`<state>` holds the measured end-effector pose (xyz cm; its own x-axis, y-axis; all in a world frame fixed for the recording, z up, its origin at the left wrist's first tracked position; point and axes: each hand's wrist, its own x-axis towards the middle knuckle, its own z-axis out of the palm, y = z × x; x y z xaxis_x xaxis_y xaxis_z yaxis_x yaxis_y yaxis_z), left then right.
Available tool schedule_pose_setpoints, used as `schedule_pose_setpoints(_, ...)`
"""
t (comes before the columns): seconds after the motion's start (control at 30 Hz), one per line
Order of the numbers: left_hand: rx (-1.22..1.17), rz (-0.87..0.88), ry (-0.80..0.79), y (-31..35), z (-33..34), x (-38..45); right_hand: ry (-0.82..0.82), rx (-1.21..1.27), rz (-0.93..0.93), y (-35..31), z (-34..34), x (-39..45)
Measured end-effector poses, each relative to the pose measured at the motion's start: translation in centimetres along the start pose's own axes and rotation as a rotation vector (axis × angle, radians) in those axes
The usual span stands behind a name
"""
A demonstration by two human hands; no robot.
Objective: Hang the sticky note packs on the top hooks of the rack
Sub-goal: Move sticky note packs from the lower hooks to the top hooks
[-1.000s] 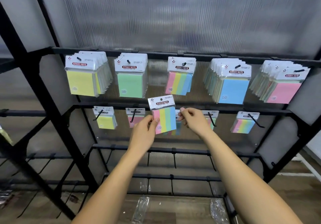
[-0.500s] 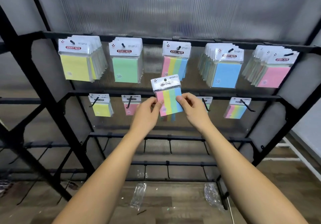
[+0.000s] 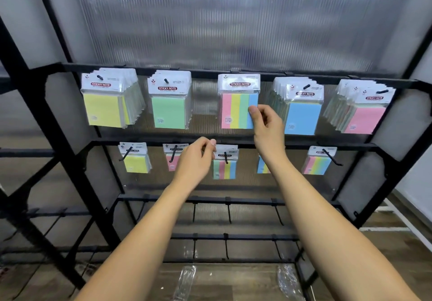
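A striped sticky note pack [image 3: 236, 109] sits at the middle top hook of the black rack [image 3: 145, 69], its header covering the hook. My right hand [image 3: 265, 125] pinches the pack's lower right edge. On the other top hooks hang stacks of yellow packs [image 3: 102, 108], green packs [image 3: 169, 111], blue packs [image 3: 301, 116] and pink packs [image 3: 364, 118]. My left hand [image 3: 196, 158] hovers lower down with loosely curled fingers, just left of a striped pack [image 3: 225, 164] on the second row. It holds nothing that I can see.
The second row carries single packs: yellow [image 3: 135, 160], pink [image 3: 173, 158], a partly hidden one behind my right forearm, and striped [image 3: 319, 161]. Below are two bars with bare hooks [image 3: 228, 209]. Clear plastic wrappers [image 3: 185, 279] lie on the wooden floor.
My right hand has carried the striped pack up to the middle top hook. My left hand has let go of it and stays lower, in front of the second row.
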<state>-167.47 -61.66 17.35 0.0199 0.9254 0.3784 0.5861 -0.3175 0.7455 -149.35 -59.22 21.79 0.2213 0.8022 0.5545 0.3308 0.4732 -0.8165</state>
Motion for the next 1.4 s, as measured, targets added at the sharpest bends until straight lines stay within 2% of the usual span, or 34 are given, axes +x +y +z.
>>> schedule_pose_setpoints(0.33, -0.005, 0.004, 0.004, -1.1, 0.7, 0.9, 0.036, -0.030, 0.042, 1.8, 0.5, 0.5)
schedule_pose_setpoints(0.57, 0.025, -0.034, -0.018, -1.7, 1.6, 1.3, 0.040, -0.058, 0.148, 2.5, 1.3, 1.8)
schedule_pose_setpoints(0.77, 0.043, -0.086, -0.020, -2.8, 2.9, 0.7, -0.073, -0.133, 0.295, 4.7, 1.5, 0.3)
schedule_pose_setpoints(0.97, 0.166, -0.152, -0.058, -3.9, 4.3, -1.2, -0.216, -0.207, 0.448, 9.6, 0.7, -4.2)
schedule_pose_setpoints(1.07, 0.187, -0.200, -0.095, -4.9, 5.6, -2.1, -0.272, -0.345, 0.509, 11.6, -0.5, -6.6)
schedule_pose_setpoints(1.4, 0.268, -0.265, -0.107, -6.0, 7.9, -3.2, -0.237, -0.503, 0.624, 14.5, -5.0, -8.6)
